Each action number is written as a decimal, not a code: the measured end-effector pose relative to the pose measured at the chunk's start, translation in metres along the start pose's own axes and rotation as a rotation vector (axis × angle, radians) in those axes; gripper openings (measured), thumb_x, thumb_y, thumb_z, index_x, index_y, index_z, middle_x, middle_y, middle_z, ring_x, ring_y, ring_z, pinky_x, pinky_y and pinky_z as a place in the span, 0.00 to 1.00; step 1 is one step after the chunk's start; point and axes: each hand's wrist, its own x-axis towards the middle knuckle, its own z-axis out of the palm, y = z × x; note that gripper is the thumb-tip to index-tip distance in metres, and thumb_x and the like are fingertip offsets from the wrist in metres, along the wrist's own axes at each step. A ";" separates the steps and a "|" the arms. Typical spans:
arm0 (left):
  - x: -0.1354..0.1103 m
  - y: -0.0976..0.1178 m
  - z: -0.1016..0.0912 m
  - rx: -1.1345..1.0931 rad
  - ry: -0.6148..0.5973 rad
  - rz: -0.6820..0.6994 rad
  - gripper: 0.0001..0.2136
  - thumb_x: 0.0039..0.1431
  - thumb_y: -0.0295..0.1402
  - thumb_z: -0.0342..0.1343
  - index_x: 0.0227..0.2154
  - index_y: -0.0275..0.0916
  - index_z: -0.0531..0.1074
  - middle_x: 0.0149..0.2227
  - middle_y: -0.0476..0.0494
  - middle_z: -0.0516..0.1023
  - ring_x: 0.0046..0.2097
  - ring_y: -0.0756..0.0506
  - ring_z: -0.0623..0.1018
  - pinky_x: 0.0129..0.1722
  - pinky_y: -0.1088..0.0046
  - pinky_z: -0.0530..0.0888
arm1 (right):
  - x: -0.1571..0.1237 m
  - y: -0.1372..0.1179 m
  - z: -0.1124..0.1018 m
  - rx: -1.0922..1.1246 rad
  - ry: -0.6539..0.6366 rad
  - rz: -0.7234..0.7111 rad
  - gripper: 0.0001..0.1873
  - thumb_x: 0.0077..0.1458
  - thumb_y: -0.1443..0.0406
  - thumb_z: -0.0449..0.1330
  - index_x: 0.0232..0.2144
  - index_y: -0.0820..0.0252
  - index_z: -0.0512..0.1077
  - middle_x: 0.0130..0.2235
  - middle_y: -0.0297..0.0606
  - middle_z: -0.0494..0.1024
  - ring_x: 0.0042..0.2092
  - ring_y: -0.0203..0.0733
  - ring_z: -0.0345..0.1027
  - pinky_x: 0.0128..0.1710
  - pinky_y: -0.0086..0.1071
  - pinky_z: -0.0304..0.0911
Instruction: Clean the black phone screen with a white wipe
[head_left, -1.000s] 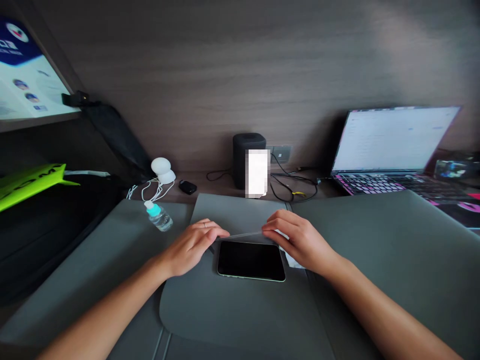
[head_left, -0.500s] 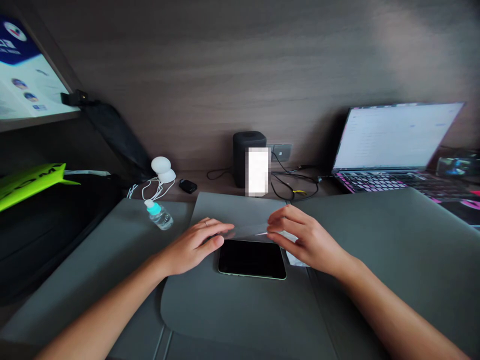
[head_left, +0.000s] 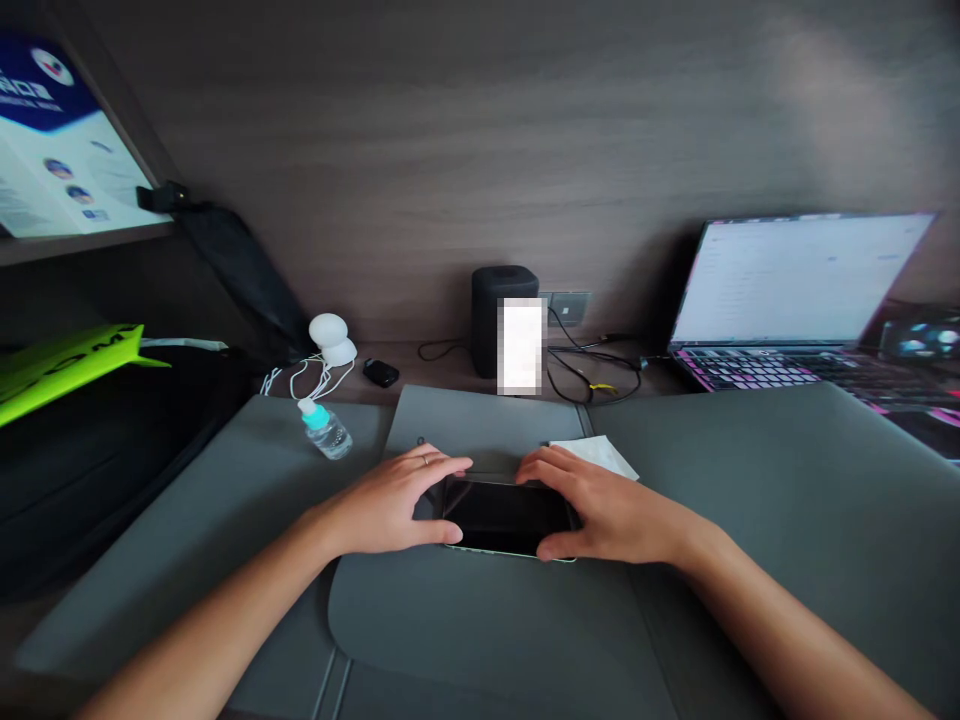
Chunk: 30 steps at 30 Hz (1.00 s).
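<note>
Starting at the far left, we see a lime-green sheet (head_left: 67, 368) on a dark surface. Further right a white mushroom-shaped lamp (head_left: 332, 338) stands at the far edge of the desk, with a small clear bottle (head_left: 326, 432) with a teal cap just nearer than it.

Next comes our left hand (head_left: 390, 500). Its fingers reach over the far left corner of the phone (head_left: 501, 515) and its thumb presses the near edge, so it grips that end. The phone lies flat in the middle of the grey mat (head_left: 480, 630), dark screen up, its long side running left to right.

Behind it, against the far wall, stands a black speaker (head_left: 495, 325). Our right hand (head_left: 611, 510) clasps the phone's right end the same way, fingers along the far edge and thumb curled under the near one. Just beyond that hand a white wipe (head_left: 600, 455) lies on the mat. Far right, an open laptop (head_left: 795, 285) glows.
</note>
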 end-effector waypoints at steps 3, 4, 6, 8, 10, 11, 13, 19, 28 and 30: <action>0.000 0.001 0.000 0.018 -0.010 -0.009 0.32 0.56 0.44 0.63 0.62 0.52 0.60 0.54 0.44 0.72 0.55 0.39 0.73 0.55 0.60 0.70 | -0.001 0.000 0.001 -0.003 -0.032 0.020 0.29 0.50 0.53 0.68 0.51 0.55 0.66 0.48 0.40 0.69 0.48 0.47 0.65 0.47 0.38 0.64; 0.001 0.001 -0.001 0.025 -0.011 -0.006 0.32 0.55 0.44 0.63 0.62 0.52 0.61 0.54 0.44 0.72 0.54 0.39 0.73 0.55 0.61 0.70 | -0.001 0.000 0.001 0.001 -0.044 0.029 0.28 0.50 0.53 0.68 0.50 0.56 0.66 0.47 0.40 0.69 0.48 0.46 0.65 0.46 0.38 0.64; 0.001 0.003 -0.001 0.035 -0.008 0.013 0.30 0.54 0.44 0.64 0.60 0.51 0.64 0.53 0.45 0.74 0.54 0.39 0.73 0.54 0.61 0.71 | 0.000 0.001 0.001 0.007 -0.067 0.046 0.27 0.49 0.53 0.68 0.47 0.56 0.66 0.46 0.39 0.68 0.47 0.46 0.65 0.45 0.37 0.64; 0.002 0.004 -0.001 0.035 -0.006 0.041 0.29 0.53 0.42 0.66 0.58 0.50 0.67 0.53 0.46 0.75 0.55 0.39 0.73 0.54 0.61 0.71 | 0.000 0.001 0.001 0.001 -0.081 0.039 0.26 0.49 0.54 0.69 0.46 0.57 0.67 0.46 0.39 0.68 0.47 0.46 0.64 0.46 0.38 0.64; 0.003 0.005 -0.002 0.034 -0.004 0.059 0.29 0.51 0.40 0.67 0.57 0.50 0.68 0.53 0.47 0.75 0.54 0.40 0.73 0.54 0.62 0.71 | 0.000 0.001 0.001 -0.013 -0.083 0.017 0.24 0.49 0.56 0.69 0.44 0.57 0.67 0.46 0.39 0.68 0.49 0.47 0.63 0.47 0.39 0.63; 0.003 0.005 -0.002 0.037 -0.003 0.060 0.29 0.51 0.40 0.68 0.56 0.49 0.69 0.53 0.48 0.76 0.54 0.41 0.73 0.54 0.63 0.71 | -0.001 0.000 0.002 -0.020 -0.082 0.008 0.23 0.49 0.57 0.69 0.44 0.57 0.67 0.46 0.39 0.68 0.49 0.47 0.63 0.48 0.39 0.63; 0.003 0.006 -0.003 0.047 -0.002 0.053 0.28 0.50 0.40 0.68 0.55 0.49 0.69 0.53 0.48 0.76 0.53 0.41 0.73 0.54 0.64 0.71 | -0.001 -0.001 0.002 -0.025 -0.075 0.000 0.22 0.49 0.60 0.69 0.44 0.57 0.67 0.46 0.38 0.68 0.49 0.46 0.63 0.50 0.39 0.62; 0.003 0.006 -0.002 0.049 -0.014 0.056 0.29 0.50 0.40 0.69 0.55 0.49 0.69 0.54 0.48 0.75 0.54 0.40 0.73 0.54 0.63 0.71 | -0.002 -0.004 0.000 -0.029 -0.077 -0.004 0.22 0.50 0.59 0.69 0.44 0.58 0.68 0.47 0.40 0.68 0.49 0.47 0.64 0.49 0.39 0.62; 0.000 0.007 0.000 0.090 -0.038 -0.043 0.27 0.50 0.43 0.67 0.53 0.48 0.68 0.52 0.45 0.72 0.50 0.41 0.75 0.51 0.65 0.72 | -0.002 -0.004 0.000 -0.039 -0.100 0.017 0.22 0.51 0.58 0.68 0.46 0.59 0.68 0.48 0.41 0.68 0.49 0.49 0.63 0.49 0.41 0.62; -0.001 0.007 0.001 0.091 -0.040 -0.059 0.27 0.51 0.44 0.67 0.54 0.49 0.68 0.51 0.45 0.72 0.49 0.41 0.76 0.51 0.65 0.72 | -0.002 -0.005 0.000 -0.046 -0.102 0.018 0.21 0.51 0.58 0.68 0.44 0.58 0.69 0.48 0.41 0.68 0.49 0.49 0.63 0.49 0.41 0.61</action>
